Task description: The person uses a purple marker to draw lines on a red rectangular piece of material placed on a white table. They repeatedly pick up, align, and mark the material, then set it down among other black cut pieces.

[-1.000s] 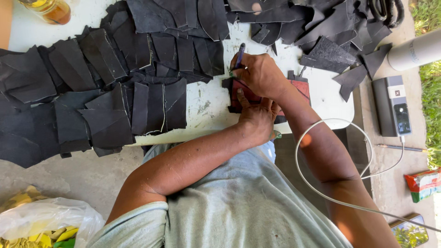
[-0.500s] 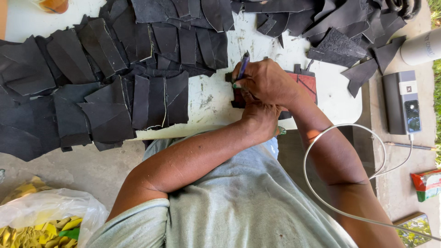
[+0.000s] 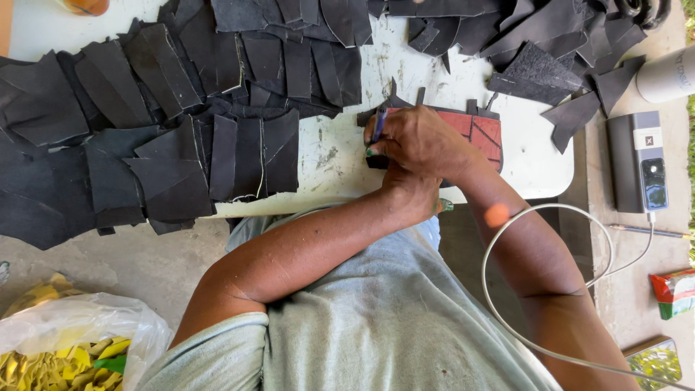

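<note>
My right hand [image 3: 423, 137] grips a blue pen [image 3: 378, 124], tip down on a small black leather piece [image 3: 376, 161] near the front edge of the white table [image 3: 333, 156]. A red panel with black lines and black tabs [image 3: 481, 130] lies under and just right of this hand. My left hand [image 3: 407, 194] reaches across from the left and sits right below the right hand, pressed against the same black piece. Its fingers are mostly hidden.
Many cut black leather pieces [image 3: 181, 137] cover the table's left and back. On the concrete at right lie a grey power bank [image 3: 641, 163] with a white cable [image 3: 499, 239], a pencil [image 3: 648, 231], a grey cylinder [image 3: 666, 76] and a red-green packet [image 3: 675, 293]. A plastic bag of yellow scraps [image 3: 65, 347] sits bottom left.
Both hands stay together on the small piece; the pen has tilted slightly. The view has drifted a little, so the table sits lower in frame.
</note>
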